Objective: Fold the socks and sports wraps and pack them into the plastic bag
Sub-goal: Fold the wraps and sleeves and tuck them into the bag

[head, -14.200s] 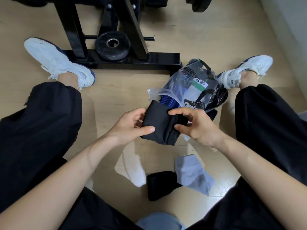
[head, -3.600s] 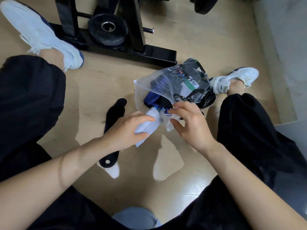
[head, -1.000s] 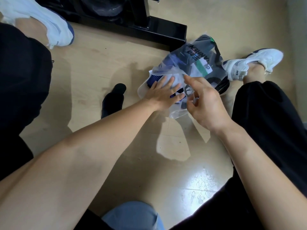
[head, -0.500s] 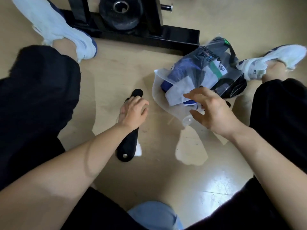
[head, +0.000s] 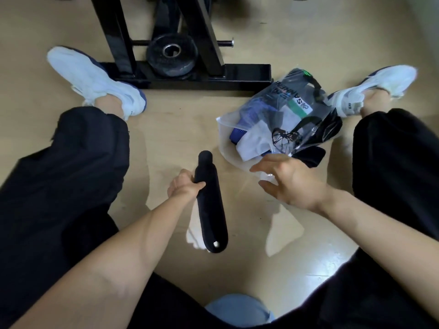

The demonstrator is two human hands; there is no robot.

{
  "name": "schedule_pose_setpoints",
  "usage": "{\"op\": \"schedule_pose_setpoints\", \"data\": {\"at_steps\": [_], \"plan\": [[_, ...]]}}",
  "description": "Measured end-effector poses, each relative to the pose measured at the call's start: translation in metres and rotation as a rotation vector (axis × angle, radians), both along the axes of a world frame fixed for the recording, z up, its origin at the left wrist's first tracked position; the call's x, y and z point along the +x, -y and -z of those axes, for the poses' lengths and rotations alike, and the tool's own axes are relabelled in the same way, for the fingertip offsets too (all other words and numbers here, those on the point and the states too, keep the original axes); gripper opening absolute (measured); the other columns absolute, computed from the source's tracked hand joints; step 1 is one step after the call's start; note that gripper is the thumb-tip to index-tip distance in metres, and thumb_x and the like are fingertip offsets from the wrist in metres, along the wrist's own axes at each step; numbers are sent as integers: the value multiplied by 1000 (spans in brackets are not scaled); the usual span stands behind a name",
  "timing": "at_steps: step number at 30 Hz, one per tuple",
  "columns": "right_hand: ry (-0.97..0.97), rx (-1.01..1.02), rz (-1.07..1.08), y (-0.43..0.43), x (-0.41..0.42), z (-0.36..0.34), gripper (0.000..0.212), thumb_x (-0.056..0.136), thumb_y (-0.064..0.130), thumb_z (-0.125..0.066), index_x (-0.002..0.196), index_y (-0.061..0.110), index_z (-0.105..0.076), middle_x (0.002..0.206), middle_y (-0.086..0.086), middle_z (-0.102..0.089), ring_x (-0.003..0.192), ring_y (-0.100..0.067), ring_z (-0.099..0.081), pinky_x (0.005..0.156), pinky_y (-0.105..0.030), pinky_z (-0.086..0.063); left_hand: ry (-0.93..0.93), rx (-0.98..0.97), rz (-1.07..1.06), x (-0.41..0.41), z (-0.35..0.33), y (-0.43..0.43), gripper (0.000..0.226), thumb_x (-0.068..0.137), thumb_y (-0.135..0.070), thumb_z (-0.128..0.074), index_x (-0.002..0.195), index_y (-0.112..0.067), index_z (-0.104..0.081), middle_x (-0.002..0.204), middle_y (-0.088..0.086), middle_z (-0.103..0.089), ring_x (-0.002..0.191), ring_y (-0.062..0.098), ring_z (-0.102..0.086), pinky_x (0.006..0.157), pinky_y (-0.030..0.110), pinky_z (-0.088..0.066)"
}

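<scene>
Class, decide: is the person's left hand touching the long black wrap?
Touching. The head view shows the left hand curled round the black wrap near its upper end, with the thumb lying across its front.

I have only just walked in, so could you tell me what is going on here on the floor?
A person sits on the floor with legs apart, packing gym items. The left hand grips a long black sports wrap near its upper end; the wrap is unfolded. The right hand is open, fingers spread, at the mouth of the clear plastic bag. The bag already holds white, blue and black pieces.
</scene>
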State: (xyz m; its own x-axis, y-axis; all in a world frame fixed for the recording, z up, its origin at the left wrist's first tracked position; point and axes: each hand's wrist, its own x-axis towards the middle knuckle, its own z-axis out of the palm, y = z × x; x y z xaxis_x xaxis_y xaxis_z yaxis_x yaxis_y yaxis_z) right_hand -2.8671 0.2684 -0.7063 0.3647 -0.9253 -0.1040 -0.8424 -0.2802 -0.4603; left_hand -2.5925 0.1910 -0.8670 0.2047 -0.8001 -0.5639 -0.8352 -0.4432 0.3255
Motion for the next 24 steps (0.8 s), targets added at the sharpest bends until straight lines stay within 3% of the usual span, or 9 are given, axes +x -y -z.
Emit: {"op": "schedule_pose_setpoints", "data": {"at_steps": [3,6,12,16,19,21,24], "plan": [[-12,103,-37,-11,11,1,35,88,28,-67,123,25,-65,104,3,-64,91,-20,-62,80,-32,-50,-175,-29,-123,-5,2,-9,28,78,-34,-83,77,-25,-56,89,-2,-68,85,22,-63,85,33,-53],[-29,127,-43,-22,14,-3,34,90,31,-65,125,29,-64,109,8,-64,95,-16,-63,80,-26,-46,-288,-46,-127,-12,-1,-15,23,82,-28,-80,73,-18,-62,82,-1,-69,73,20,-61,72,27,-49],[43,79,5,-23,13,-4,37,88,27,-70,125,26,-64,111,5,-62,103,-19,-58,89,-35,-50,-546,-37,144,-23,-48,-18,25,93,-20,-70,87,0,-57,69,6,-51,67,18,-46,68,33,-41],[50,0,20,-22,21,-5,55,88,33,-70,139,28,-52,137,7,-49,119,-18,-43,99,-22,-34,-606,-94,439,-30,-111,-32,16,95,-17,-68,83,-16,-57,62,-6,-48,58,9,-39,59,25,-33],[11,14,3,-22,24,-13,62,88,41,-70,143,30,-46,146,10,-43,126,-19,-34,105,-30,-30,-626,-74,636,-30,-151,-45,8,93,-18,-69,89,-19,-62,70,-3,-58,64,8,-51,64,23,-41],[28,44,-2,-25,24,-20,52,86,44,-70,134,32,-54,136,14,-51,121,-17,-34,99,-36,-32,-647,-82,723,-28,-169,-51,7,91,-23,-70,90,-26,-64,75,-6,-63,70,6,-56,68,22,-44],[76,103,9,-28,20,-26,24,84,41,-73,103,28,-65,100,12,-62,103,-13,-44,88,-35,-33,-625,-117,794,-25,-183,-59,6,88,-30,-69,93,-33,-68,81,-12,-67,79,7,-63,75,25,-48]]}}
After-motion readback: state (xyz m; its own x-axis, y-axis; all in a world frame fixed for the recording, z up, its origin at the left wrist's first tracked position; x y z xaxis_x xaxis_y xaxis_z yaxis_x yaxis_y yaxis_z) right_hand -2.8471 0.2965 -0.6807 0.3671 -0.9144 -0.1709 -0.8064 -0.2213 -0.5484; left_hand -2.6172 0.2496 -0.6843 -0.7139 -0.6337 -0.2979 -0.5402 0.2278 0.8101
